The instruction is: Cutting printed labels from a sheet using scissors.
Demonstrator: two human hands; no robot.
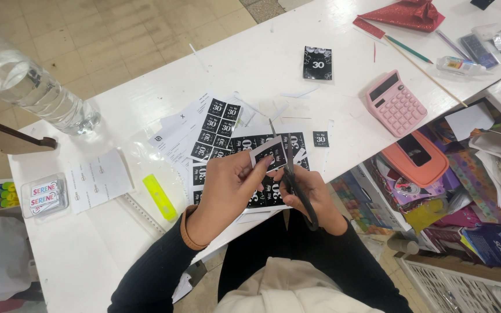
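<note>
Now black label piece (269,155) pinched between left fingers (260,164), scissors (293,179) beside.

black square labels (222,128) on table, cut stack (318,62)

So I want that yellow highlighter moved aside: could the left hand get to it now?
Probably not freely: the left hand is holding a printed square, though the yellow highlighter lies unobstructed nearby.

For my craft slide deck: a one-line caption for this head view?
Left hand holds a black printed label while right hand trims it with scissors.
</note>
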